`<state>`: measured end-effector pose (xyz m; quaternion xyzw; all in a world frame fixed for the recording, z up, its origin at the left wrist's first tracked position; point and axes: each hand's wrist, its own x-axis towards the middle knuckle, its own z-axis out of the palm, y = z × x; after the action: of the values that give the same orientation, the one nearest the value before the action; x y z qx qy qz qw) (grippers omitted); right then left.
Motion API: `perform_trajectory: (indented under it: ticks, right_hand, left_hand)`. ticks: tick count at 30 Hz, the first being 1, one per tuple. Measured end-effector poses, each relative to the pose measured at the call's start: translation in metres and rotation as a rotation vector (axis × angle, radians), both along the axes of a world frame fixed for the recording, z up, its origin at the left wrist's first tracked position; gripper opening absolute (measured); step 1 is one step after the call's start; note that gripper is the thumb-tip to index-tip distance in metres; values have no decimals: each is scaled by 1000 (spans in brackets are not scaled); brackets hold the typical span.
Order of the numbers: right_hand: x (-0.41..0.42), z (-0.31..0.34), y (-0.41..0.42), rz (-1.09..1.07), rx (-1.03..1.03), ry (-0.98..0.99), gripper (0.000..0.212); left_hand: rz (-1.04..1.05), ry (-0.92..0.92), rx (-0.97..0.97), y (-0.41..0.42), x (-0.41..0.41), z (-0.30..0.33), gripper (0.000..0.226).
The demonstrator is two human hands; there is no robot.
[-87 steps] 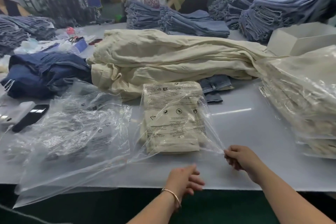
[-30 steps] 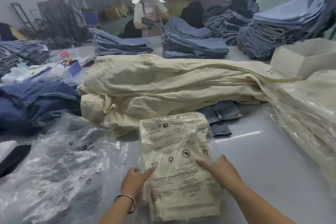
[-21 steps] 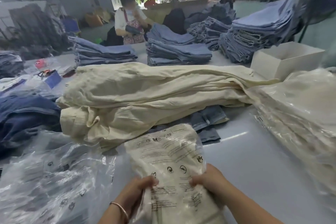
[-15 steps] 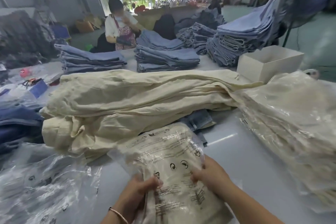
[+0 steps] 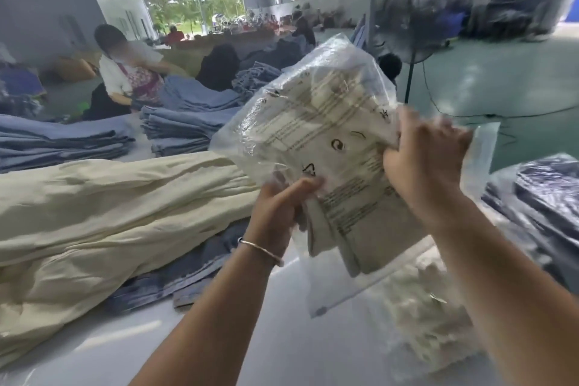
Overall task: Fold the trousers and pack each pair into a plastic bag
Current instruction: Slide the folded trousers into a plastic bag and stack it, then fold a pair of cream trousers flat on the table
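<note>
Bagged trousers (image 5: pixel 329 147) held aloft over worktop (image 5: pixel 219 338), long axis tilted, open end low | left hand (image 5: pixel 279 207) pinched lower-left edge; right hand (image 5: pixel 423 160) gripped right edge | packed stack (image 5: pixel 438 307) below-right, right hand nearer.

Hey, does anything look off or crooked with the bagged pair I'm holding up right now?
Yes. The folded cream trousers sit tilted inside the plastic bag, and the bag's lower edge hangs loose and empty. The left hand and right hand both grip it in mid-air. No tear shows.
</note>
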<state>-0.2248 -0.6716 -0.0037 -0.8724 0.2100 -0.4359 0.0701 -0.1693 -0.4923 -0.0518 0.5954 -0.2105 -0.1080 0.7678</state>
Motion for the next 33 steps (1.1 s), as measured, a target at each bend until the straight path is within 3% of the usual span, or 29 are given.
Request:
perform_trajectory:
  ticks: [3, 5, 7, 9, 12, 14, 19, 23, 30, 33]
  right_hand:
    - [12, 16, -57, -100, -65, -81, 43]
    - [23, 9, -86, -130, -70, 5, 52]
    - [32, -11, -107, -130, -61, 207, 57]
    - [36, -42, -119, -62, 36, 498, 58]
    - [36, -96, -124, 124, 302, 942, 61]
    - [34, -125, -120, 163, 262, 1047, 65]
    - [32, -135, -104, 158, 203, 1029, 66]
    - [42, -110, -78, 169, 163, 981, 35]
    - [70, -95, 41, 520, 23, 739, 45]
    - [82, -98, 100, 650, -77, 736, 46]
  left_hand:
    - [-79, 176, -131, -61, 15, 10, 21]
    - [-100, 312, -84, -91, 23, 2, 16]
    - [-93, 482, 24, -109, 29, -20, 11]
    - [-63, 573, 194, -115, 32, -47, 20]
    - [39, 601, 367, -109, 35, -73, 15]
    - [104, 573, 389, -104, 40, -80, 10]
    - [61, 536, 446, -93, 36, -84, 10]
    - [56, 475, 530, -65, 33, -88, 9]
    - [270, 497, 522, 62, 37, -86, 13]
    - [408, 517, 506, 142, 41, -84, 11]
